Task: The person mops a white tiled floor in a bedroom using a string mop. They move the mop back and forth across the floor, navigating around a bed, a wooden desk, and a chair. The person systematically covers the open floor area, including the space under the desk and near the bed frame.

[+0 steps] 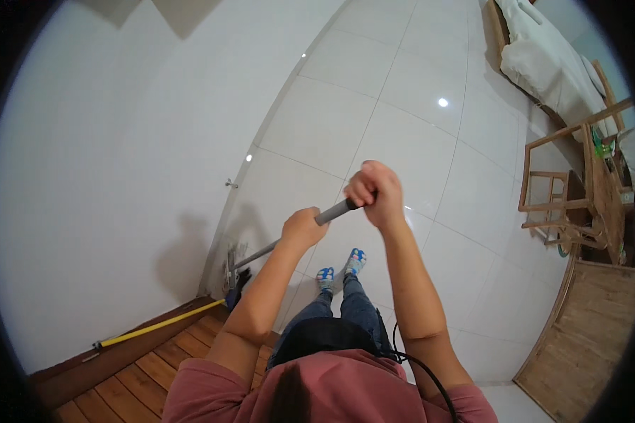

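A grey pole [261, 252] with a dark grip end slants down from my hands to the foot of the wall at the left. It looks like a mop; its pale grey head [231, 271] stands close to the wall and is too small to make out well. My right hand [375, 192] is closed round the dark grip at the top end. Lower on the pole, my left hand [305, 228] is wrapped round the shaft. Beside the mop head, a yellow-handled broom [164, 326] lies along the wall base, its dark bristles partly hidden by my left forearm.
White tiles [420, 166] cover the floor, with a wooden floor [144, 384] at lower left. A white wall [120, 176] with a small door stop [231, 184] runs along the left. Wooden furniture [591, 169] and a cloth-covered seat [550, 67] stand at the right.
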A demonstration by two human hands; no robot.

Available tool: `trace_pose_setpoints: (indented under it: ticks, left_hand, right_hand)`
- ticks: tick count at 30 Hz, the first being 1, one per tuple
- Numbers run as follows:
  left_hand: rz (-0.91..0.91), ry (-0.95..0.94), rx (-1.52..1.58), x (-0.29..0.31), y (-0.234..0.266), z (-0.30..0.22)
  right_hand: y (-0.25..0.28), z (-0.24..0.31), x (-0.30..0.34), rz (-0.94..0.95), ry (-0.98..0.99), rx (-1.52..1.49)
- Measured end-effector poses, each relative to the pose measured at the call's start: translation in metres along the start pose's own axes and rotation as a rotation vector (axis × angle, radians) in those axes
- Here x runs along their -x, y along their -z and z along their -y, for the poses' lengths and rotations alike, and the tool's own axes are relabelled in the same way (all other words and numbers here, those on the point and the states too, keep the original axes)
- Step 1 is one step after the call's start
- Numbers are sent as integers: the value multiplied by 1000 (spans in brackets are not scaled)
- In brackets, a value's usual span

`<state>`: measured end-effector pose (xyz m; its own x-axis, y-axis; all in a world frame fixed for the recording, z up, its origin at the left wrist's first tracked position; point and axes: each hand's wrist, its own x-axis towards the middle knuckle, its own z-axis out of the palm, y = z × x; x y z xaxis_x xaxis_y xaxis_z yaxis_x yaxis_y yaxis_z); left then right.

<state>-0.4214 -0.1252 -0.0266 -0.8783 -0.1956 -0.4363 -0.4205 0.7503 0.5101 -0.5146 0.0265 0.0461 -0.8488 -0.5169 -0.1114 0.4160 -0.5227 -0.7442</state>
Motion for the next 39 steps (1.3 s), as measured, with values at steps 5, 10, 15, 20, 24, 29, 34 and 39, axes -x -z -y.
trace_pose_setpoints:
  ticks: [5, 10, 15, 20, 24, 29, 34, 39]
  left_hand:
    - [124, -104, -52, 16, -10, -24]
    - [130, -241, -41, 27, -35, -33]
    - [165, -483, -10, 29, -80, -41]
    - [286, -693, 94, 49, -119, -70]
    - [276, -805, 157, 63, -114, -88]
    - [122, -842, 182, 34, -94, -55]
    - [25, -668, 180, -29, -85, 37]
    - [-127, -571, 92, -50, -55, 94]
  right_hand:
    - [13, 22, 42, -44, 122, 34]
    - [15, 23, 91, -115, 269, 157]
    - [19, 23, 148, -287, 351, 269]
    - [9, 32, 210, -475, 461, 414]
    - [-8, 36, 230, -456, 607, 509]
    - [-22, 1, 197, -340, 685, 509]
    - [-11, -73, 152, -344, 339, 544]
    - [-20, -126, 106, -182, 400, 658]
